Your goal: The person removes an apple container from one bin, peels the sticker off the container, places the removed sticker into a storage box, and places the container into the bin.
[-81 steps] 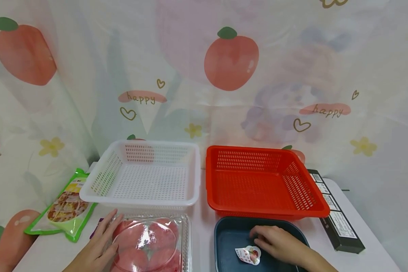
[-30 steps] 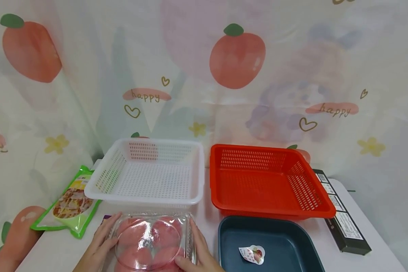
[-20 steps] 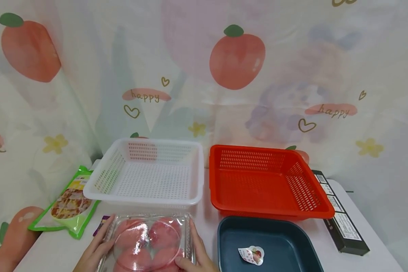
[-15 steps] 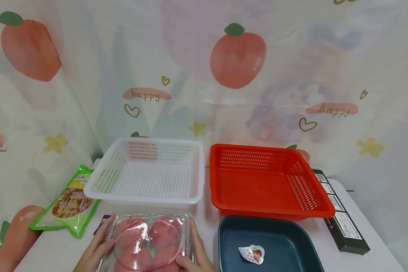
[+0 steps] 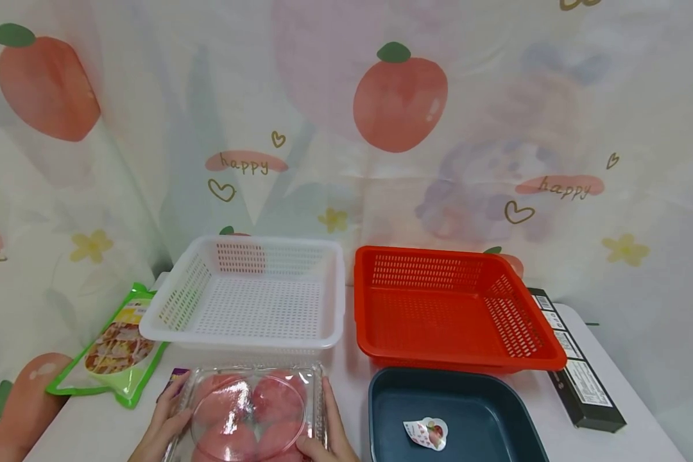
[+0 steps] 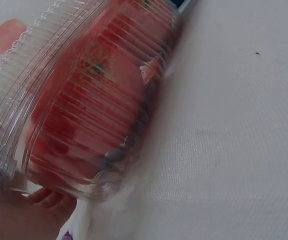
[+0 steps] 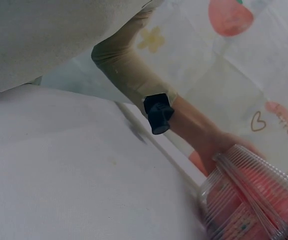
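Note:
A clear plastic lidded box (image 5: 314, 404) of round red fruit with green stem spots, which look like tomatoes (image 6: 91, 95), is between my hands at the front of the table. My left hand (image 5: 160, 420) grips its left side, with fingers curled under the lower corner in the left wrist view. On the other side, my right hand (image 5: 333, 427) holds the box with its thumb on the lid and fingers along the side wall. Right of the box, a white heart-shaped sticker (image 5: 426, 433) with fruit pictures lies in a dark blue tray (image 5: 479, 410).
Behind the box stands a white perforated basket (image 5: 260, 308), with a red one (image 5: 427, 321) to its right. A green food bag (image 5: 112, 350) lies at the left, and a small purple packet (image 5: 177, 372) near my left hand. Along the right edge is a long black box (image 5: 580, 378).
My right hand has left the blue tray and moved left onto the box's right side. The box is shifted slightly left and tilted, held by both hands. The sticker stays in the tray.

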The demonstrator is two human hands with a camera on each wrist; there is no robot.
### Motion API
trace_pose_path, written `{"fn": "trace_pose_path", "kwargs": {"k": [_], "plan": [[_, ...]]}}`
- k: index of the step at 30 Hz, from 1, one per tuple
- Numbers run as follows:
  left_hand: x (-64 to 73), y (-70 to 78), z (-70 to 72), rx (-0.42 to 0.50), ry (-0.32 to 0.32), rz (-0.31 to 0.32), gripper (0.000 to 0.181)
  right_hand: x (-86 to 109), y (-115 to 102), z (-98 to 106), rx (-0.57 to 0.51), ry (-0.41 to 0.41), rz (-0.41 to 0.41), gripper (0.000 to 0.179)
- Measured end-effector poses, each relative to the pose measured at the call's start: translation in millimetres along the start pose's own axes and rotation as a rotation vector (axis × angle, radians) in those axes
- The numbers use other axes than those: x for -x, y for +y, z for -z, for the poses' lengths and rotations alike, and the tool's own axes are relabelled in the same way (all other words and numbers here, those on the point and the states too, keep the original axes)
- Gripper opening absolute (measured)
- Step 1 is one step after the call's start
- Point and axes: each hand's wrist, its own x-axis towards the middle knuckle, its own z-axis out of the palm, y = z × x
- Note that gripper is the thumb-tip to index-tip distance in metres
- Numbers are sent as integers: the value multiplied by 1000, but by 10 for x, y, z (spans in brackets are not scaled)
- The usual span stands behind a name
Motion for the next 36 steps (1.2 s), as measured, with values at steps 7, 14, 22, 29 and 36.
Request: {"fn": "trace_pose_path", "kwargs": {"k": [7, 14, 22, 29, 36], "plan": [[-25, 12, -16, 18, 16, 68, 73, 6, 15, -11, 28, 24, 16, 94], [-1, -11, -18, 43, 23, 60, 74, 23, 0, -20, 19, 39, -28, 95], [36, -12, -69, 16, 55, 78, 75, 80, -79, -10, -33, 20, -98, 95], [150, 22, -118, 22, 93, 176, 81, 120, -89, 46, 57, -4, -72, 95], [251, 116, -141, 29, 102, 175, 82, 280, -319, -28, 91, -23, -44, 91]]}}
